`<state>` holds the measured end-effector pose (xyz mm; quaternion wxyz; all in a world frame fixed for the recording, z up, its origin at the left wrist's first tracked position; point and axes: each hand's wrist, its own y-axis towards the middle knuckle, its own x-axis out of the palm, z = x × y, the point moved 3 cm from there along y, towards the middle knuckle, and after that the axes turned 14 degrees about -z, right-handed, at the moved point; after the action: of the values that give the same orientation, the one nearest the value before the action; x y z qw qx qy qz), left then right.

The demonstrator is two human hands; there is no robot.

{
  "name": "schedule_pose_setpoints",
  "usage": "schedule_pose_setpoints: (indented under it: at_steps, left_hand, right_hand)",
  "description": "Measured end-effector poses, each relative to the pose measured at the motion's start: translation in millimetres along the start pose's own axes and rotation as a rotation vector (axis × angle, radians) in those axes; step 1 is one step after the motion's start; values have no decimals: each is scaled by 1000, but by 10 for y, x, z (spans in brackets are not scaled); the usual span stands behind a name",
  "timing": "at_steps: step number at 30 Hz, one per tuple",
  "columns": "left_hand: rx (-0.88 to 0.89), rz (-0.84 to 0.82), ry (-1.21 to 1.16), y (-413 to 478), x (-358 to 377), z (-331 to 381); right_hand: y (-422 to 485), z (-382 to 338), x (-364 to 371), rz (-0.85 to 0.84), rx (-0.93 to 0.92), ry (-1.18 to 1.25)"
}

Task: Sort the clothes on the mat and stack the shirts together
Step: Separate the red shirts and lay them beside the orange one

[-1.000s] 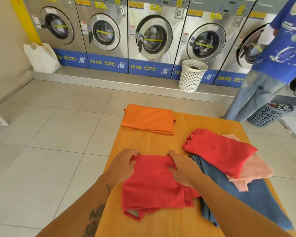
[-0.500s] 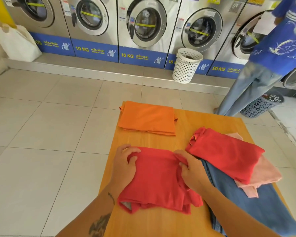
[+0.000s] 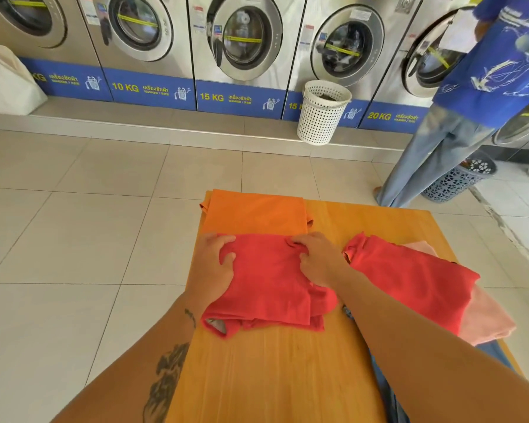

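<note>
A folded red shirt [image 3: 269, 288] lies on the orange mat [image 3: 275, 370], its far edge overlapping the near edge of a folded orange shirt [image 3: 257, 213]. My left hand [image 3: 213, 267] grips the red shirt's left far corner. My right hand [image 3: 318, 262] pinches its right far edge. To the right sits a second red garment [image 3: 409, 282] on top of a pink one [image 3: 486, 322], with blue denim [image 3: 495, 351] partly hidden under them and my right arm.
A row of front-loading washers [image 3: 242, 44] lines the far wall. A white perforated basket [image 3: 322, 112] stands before them. A person in a blue shirt [image 3: 495, 62] stands at the right beside a grey laundry basket [image 3: 461, 180]. Tiled floor surrounds the mat.
Both hands have slid the folded red shirt away from me, up the mat, until its far edge meets the orange shirt. The camera has moved forward too.
</note>
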<state>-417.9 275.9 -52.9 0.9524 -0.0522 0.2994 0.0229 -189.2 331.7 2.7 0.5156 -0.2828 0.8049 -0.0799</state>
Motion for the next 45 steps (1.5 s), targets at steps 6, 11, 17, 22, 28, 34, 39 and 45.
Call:
schedule_pose_setpoints:
  at_steps: [6,11,17,22,28,34,39,45]
  left_hand:
    - [-40,24,40,-198,93,-76]
    - [29,107,42,-444,225,159]
    - [148,40,-6,-523,575,654]
    - [234,-59,-26,-498,1082,1208]
    - [272,-285,-13,-227,1789,1822]
    - [-32,-429,332,380,2299,1861]
    - [-251,-458,333,576,2550,1704]
    - [-144,-417,17,512,2618,1850]
  right_hand:
    - [-220,76,268,14,84,-154]
    - [-534,379,310,52,101,-75]
    - [-1105,883,108,129,59,65]
    - [-1507,1508,-235,296,174,110]
    - [-1658,2191,-695,361,448,96]
    - [-1382,2550,-834,263,458,348]
    - [-1302,2495,-683,361,249,430]
    - [-1279,2318,-574,363,32,395]
